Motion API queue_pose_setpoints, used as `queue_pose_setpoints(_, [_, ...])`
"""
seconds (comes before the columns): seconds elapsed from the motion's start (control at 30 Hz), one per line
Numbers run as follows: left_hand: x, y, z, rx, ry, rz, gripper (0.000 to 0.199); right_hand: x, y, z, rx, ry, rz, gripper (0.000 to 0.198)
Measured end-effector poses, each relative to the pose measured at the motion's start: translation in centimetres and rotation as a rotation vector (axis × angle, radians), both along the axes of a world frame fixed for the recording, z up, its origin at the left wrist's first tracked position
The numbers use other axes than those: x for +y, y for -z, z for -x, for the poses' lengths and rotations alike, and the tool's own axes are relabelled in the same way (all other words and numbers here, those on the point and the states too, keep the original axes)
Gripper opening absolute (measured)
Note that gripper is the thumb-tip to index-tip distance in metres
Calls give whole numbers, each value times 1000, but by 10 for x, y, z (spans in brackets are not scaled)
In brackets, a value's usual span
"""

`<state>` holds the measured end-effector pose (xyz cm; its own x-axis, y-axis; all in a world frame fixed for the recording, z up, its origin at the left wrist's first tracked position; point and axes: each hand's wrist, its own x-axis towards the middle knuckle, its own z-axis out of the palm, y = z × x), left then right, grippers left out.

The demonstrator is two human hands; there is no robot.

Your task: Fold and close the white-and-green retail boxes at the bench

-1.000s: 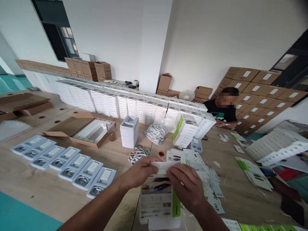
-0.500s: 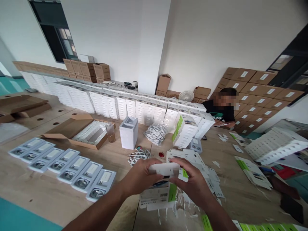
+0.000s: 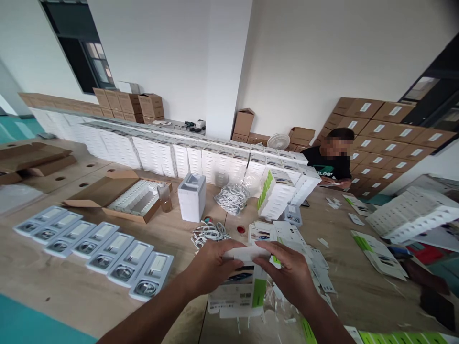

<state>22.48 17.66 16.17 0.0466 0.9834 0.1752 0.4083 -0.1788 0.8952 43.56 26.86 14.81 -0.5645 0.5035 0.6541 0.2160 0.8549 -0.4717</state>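
Observation:
Both hands hold a white and green printed carton (image 3: 239, 286) just above the wooden table (image 3: 71, 286). My left hand (image 3: 211, 265) grips its upper left corner, fingers curled over the top flap. My right hand (image 3: 290, 274) pinches the upper right corner of the same carton. The carton's printed face with a barcode and green stripe hangs down between the hands. Flat cartons (image 3: 287, 236) lie in a loose pile just beyond my hands. A row of several white trays with coiled cables (image 3: 96, 248) lies to the left of my left arm.
A long wall of stacked white boxes (image 3: 193, 157) crosses the table. An open cardboard box (image 3: 122, 193), a white foam block (image 3: 192, 196) and a bag of cables (image 3: 233, 197) stand in front of it. Another person (image 3: 332, 162) sits at the far right, with brown cartons (image 3: 390, 138) behind.
The carton went from lying lower with its face toward me to being lifted, its top flap folded between both hands. My hands stayed close together.

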Motion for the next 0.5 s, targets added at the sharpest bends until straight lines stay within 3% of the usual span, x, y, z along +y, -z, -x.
queue_pose_setpoints(0.13, [1, 3, -1, -20, 2, -5, 28, 1, 2, 0, 1, -7, -44, 32])
queue_pose_setpoints(0.23, [2, 2, -2, -16, 16, -8, 27, 0, 2, 1, -10, 33, 20, 26])
queue_pose_setpoints(0.37, [7, 0, -2, -4, 26, 31, 28, 0, 2, 4, 1, 88, 389, 15])
queue_pose_setpoints(0.5, [11, 3, 1, 20, 69, 44, 30, 3, 6, 8, 38, -43, 788, 20])
